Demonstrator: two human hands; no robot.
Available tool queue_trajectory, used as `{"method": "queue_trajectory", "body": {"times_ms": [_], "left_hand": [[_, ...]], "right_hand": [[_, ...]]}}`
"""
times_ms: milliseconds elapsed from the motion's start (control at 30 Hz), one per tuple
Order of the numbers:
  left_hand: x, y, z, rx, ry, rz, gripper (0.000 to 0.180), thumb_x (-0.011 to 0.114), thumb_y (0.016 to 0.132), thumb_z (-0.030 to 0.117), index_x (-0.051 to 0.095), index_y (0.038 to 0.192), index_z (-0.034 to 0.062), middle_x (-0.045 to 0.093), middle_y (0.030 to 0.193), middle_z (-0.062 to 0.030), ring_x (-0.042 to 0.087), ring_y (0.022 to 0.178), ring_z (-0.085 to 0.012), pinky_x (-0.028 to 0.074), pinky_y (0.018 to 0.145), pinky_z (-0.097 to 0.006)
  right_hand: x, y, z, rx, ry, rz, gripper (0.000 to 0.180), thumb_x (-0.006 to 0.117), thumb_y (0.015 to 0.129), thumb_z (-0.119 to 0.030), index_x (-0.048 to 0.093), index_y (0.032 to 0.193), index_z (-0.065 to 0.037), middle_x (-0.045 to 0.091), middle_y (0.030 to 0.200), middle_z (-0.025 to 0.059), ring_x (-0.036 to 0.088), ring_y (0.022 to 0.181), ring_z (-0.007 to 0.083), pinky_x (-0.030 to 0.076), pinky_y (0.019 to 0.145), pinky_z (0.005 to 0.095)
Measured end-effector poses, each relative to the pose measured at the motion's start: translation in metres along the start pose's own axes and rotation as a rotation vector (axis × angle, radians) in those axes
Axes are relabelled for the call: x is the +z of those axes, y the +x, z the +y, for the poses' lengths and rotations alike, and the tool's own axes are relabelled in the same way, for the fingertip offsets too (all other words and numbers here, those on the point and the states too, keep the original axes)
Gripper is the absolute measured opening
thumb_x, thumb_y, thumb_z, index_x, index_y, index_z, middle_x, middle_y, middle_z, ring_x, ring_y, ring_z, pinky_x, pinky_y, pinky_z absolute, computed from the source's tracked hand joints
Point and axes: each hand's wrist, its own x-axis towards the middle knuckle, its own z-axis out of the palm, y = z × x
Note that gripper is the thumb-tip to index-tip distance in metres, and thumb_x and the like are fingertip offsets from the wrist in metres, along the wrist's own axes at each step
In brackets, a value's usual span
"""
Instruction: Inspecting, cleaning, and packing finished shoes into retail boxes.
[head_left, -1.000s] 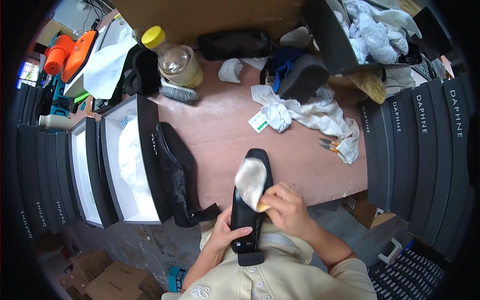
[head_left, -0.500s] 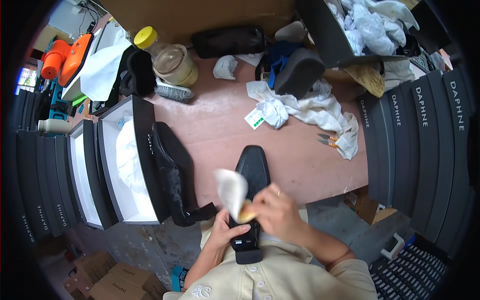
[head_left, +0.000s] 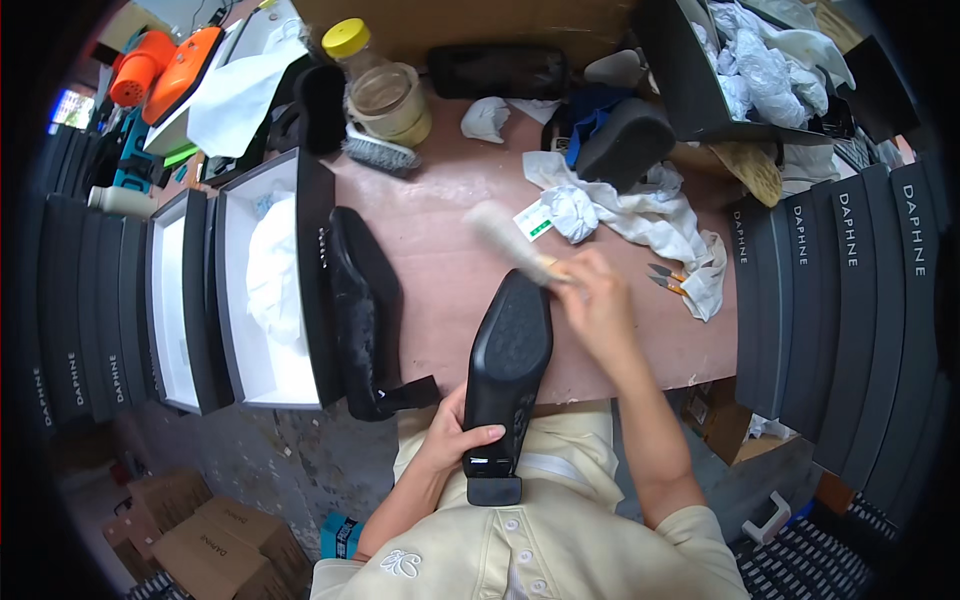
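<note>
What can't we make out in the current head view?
All in the head view:
- Pale pad in the right hand: blurred, so its surface and edges are unclear.
- Left hand: fingers mostly hidden behind the held shoe.
- Held shoe's upper: hidden, sole faces the camera.
- Open box: white wrapping hides anything under it.
- Black box, upper right: cut off by the top edge.
</note>
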Motion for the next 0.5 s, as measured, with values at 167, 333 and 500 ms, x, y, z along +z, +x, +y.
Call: {"method": "queue_trajectory", "body": {"times_ms": [167,333,500], "left_hand": [[0.016,-0.008,0.010,0.146,0.042,0.008,0.071,0.074,0.069,0.001,0.039,0.131,0.0005,0.057,0.113,-0.0067,0.057,0.101,-0.0130,0.045,0.090,-0.028],[0.029,-0.005,0.003,0.271,0.003,-0.050,0.068,0.074,0.069,0.000,0.041,0.129,0.0002,0.058,0.114,-0.0080,0.057,0.101,-0.0142,0.046,0.091,-0.030],[0.045,0.004,0.000,0.386,-0.097,-0.035,0.052,0.073,0.076,0.012,0.049,0.120,-0.0007,0.060,0.111,-0.0098,0.058,0.099,-0.0144,0.046,0.088,-0.030]], "right_hand": [[-0.088,-0.018,-0.002,-0.054,-0.136,0.502,0.021,0.065,0.079,-0.008,0.066,0.098,-0.001,0.060,0.097,0.0103,0.056,0.090,0.0256,0.044,0.080,0.0323],[-0.142,-0.055,-0.012,0.048,-0.654,0.559,0.053,0.067,0.080,-0.021,0.051,0.125,0.000,0.048,0.130,0.0193,0.042,0.123,0.0344,0.034,0.101,0.0418],[-0.060,-0.130,-0.019,0.120,0.414,-0.401,0.065,0.069,0.080,-0.036,0.046,0.128,0.002,0.049,0.128,0.0174,0.045,0.121,0.0285,0.037,0.099,0.0385]]}}
